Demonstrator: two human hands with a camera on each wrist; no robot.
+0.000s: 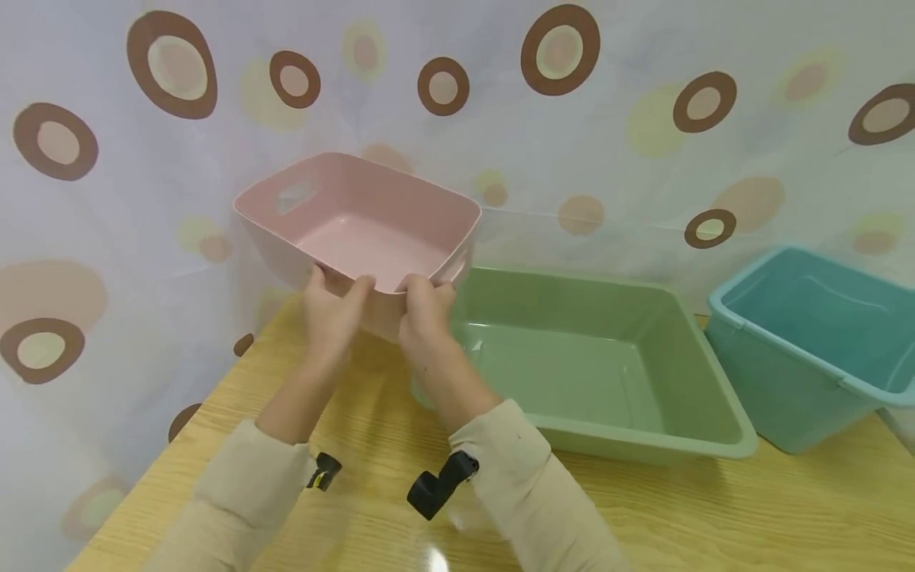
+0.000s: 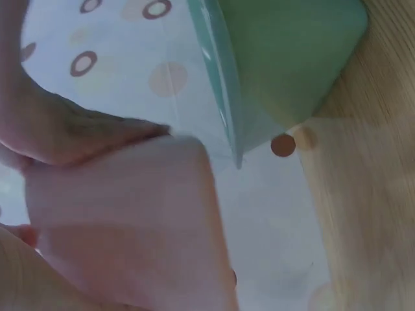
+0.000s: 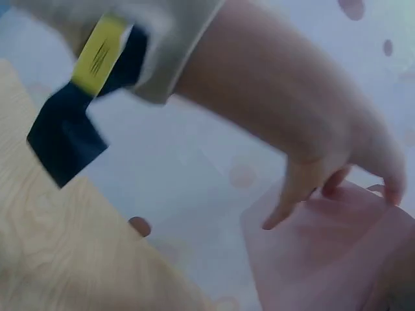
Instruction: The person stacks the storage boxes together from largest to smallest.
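Observation:
A pink plastic basin [image 1: 372,238] with handle slots in its ends is held up in the air over the table's left part, tilted with its opening towards me. My left hand [image 1: 330,314] grips the near long side at the rim. Close beside it, my right hand [image 1: 427,318] holds the near right corner, by the handle slot. From the left wrist, the outer wall of the pink basin [image 2: 130,220] fills the lower left. In the right wrist view, the left hand [image 3: 331,146] bends over the basin's edge. Most of the right hand is cut off there.
A wide green basin [image 1: 565,373] stands on the wooden table [image 1: 357,508], right of the pink one and partly behind the right hand. Further right is a deeper teal bin [image 1: 786,373]. A white cloth with brown rings [image 1: 500,159] hangs behind. Wrist cameras [image 1: 439,485] jut from the sleeves.

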